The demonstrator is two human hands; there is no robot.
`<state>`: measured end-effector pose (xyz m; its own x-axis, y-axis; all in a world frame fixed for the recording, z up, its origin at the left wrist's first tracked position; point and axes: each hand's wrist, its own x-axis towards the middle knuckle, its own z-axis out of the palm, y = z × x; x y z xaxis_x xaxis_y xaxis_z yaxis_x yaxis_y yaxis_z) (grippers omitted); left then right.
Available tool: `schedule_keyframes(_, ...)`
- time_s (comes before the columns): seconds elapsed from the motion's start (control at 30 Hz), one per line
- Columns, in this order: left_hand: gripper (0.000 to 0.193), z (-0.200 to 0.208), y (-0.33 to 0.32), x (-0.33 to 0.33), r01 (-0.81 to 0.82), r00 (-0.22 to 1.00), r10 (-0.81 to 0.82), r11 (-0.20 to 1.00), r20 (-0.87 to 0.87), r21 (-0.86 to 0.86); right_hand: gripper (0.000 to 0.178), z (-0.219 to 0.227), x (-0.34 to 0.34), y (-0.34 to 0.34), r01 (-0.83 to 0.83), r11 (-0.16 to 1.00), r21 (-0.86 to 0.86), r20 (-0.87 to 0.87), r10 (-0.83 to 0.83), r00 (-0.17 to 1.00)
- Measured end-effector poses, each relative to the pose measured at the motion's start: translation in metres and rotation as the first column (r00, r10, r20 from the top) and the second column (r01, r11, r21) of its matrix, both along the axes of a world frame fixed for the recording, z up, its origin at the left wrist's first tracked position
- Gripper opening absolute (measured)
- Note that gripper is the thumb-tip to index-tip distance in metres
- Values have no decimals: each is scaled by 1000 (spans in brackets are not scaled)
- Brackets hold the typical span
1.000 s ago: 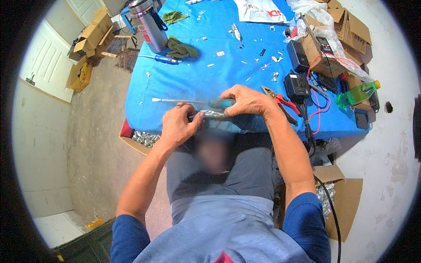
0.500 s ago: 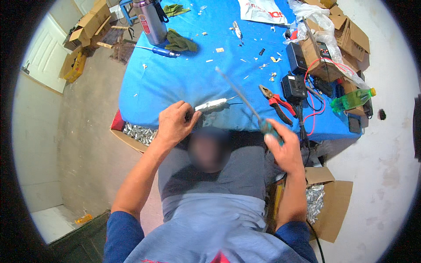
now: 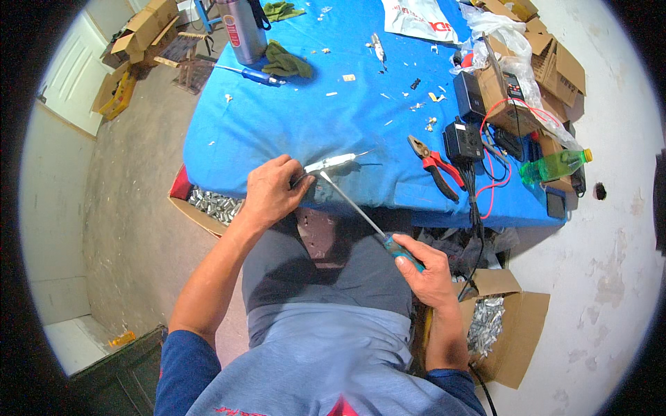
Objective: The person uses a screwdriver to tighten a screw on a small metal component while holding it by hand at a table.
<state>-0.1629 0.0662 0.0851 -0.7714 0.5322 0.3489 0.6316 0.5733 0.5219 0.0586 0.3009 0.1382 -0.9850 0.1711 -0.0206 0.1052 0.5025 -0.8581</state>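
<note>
At the near edge of the blue-covered table, my left hand [image 3: 272, 188] is closed around one end of a slim white device [image 3: 333, 162]. Its thin pointed metal tip sticks out to the right, just over the cloth. My right hand [image 3: 428, 267] grips a screwdriver [image 3: 355, 206] by its teal handle, out in front of the table edge. The long shaft slants up and left. Its tip lies at the lower side of the white device, close to my left fingers; whether it touches, I cannot tell. Red-handled pliers [image 3: 431, 162] rest on the cloth to the right.
Small white and metal bits lie scattered on the blue cloth [image 3: 236, 145]. A steel flask [image 3: 244, 35], green rags [image 3: 286, 61] and a blue pen-like tool [image 3: 260, 76] stand far left. Black adapters [image 3: 463, 141], cables and a green bottle [image 3: 555, 166] crowd the right. Boxes of metal parts [image 3: 485, 326] sit below.
My right hand has come down and left, bringing the screwdriver tip from above the cloth to the white device. My left hand still holds the device in nearly the same place.
</note>
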Motion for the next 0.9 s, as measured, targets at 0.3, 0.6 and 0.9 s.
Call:
schedule_keyframes(0.3, 26, 3, 3, 4, -38, 997, 39, 999, 64, -14, 33, -8, -5, -13, 41, 999, -12, -18, -42, 999)
schedule_keyframes(0.6, 24, 5, 3, 5, -38, 998, 41, 997, 47, -60, 32, -1, 1, -28, 44, 995, 84, -34, -42, 999)
schedule_keyframes(0.9, 26, 4, 4, 3, -20, 996, 21, 1000, 88, -22, 32, -3, 1, -33, 65, 990, 128, -74, -55, 996)
